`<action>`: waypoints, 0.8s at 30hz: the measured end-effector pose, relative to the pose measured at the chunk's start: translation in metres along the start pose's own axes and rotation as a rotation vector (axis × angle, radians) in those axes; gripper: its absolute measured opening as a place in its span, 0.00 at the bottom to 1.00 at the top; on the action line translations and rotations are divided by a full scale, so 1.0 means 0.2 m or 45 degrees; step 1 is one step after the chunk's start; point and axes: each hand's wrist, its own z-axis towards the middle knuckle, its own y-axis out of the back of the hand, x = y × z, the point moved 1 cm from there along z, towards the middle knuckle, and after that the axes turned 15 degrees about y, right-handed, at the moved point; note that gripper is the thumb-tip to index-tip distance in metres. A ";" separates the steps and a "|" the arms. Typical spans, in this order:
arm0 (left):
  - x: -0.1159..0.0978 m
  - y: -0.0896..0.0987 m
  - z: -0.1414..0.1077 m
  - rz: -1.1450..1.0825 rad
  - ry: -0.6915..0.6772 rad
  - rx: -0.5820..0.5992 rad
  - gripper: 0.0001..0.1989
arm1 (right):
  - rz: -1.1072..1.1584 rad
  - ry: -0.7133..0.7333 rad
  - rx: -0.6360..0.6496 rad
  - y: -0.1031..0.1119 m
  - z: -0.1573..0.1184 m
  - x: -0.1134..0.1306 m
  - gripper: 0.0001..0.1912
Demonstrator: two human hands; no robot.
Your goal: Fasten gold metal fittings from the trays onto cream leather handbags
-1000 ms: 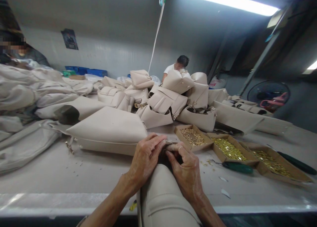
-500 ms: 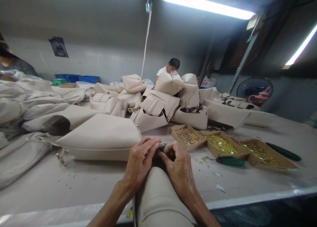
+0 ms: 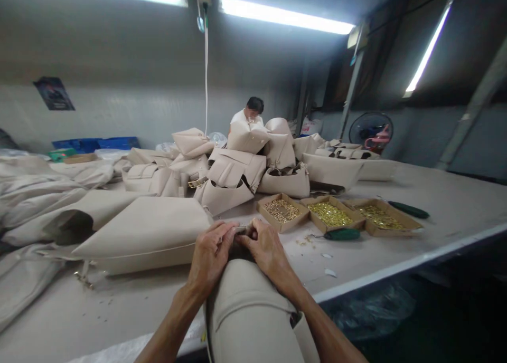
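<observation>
A beige leather-look handbag (image 3: 247, 305) lies lengthwise between my forearms, its near end running off the bottom of the view. At its far end my left hand (image 3: 209, 251) pinches the edge with thumb and fingers. My right hand (image 3: 266, 248) is closed on the same edge just to the right, thumb and fingertips together. The dark inside of the bag shows between the two hands. Any small part under the fingertips is hidden. Left of my hands, another beige bag (image 3: 150, 228) rests on the table, with a gold clasp (image 3: 84, 280) hanging from its strap.
Cardboard trays of small gold fittings (image 3: 282, 212) (image 3: 332, 212) (image 3: 382, 216) stand to the right. A green-handled tool (image 3: 343, 234) lies before them, and another green handle (image 3: 407, 210) farther right. Beyond is a heap of beige bags (image 3: 237, 168), with a person (image 3: 241, 117) behind it.
The view has swung to the right, so the table and trays appear farther left. Both hands stay pinched on the bag's far edge, and more of the bag's near part shows.
</observation>
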 end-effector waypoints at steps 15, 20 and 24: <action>-0.19 0.15 0.15 -0.078 -0.055 0.219 0.16 | -0.138 0.348 -0.061 0.58 0.02 0.16 0.18; -0.45 0.03 0.40 -0.125 -0.250 0.510 0.17 | 0.252 0.288 -0.058 0.57 -0.08 -0.01 0.28; -0.58 -0.05 0.43 -0.070 -0.281 0.608 0.16 | 0.186 0.186 -0.562 0.36 -0.17 -0.10 0.19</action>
